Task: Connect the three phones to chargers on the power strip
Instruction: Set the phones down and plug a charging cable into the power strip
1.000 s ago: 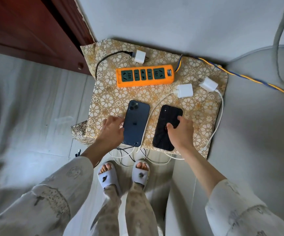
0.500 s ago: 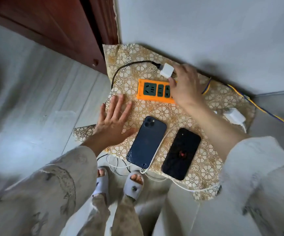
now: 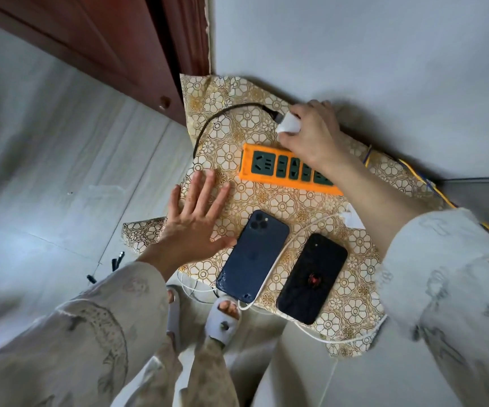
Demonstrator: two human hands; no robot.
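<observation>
An orange power strip with dark green sockets lies on a gold flower-patterned cloth. Behind it, my right hand is closed around a white charger that carries a black cable. My forearm hides the strip's right end. My left hand rests flat and spread on the cloth, its thumb touching a dark blue phone lying face down. A black phone lies to its right, with a white cable running between them. Another white charger peeks out beside my right forearm.
A grey wall rises right behind the cloth, and a red-brown wooden door stands at the upper left. White cables hang off the cloth's near edge above my slippered feet. A yellow-blue cord leaves the strip to the right.
My right hand left the black phone, reached over the strip and took hold of the white charger behind it. My left hand let go of the blue phone and spread flat on the cloth.
</observation>
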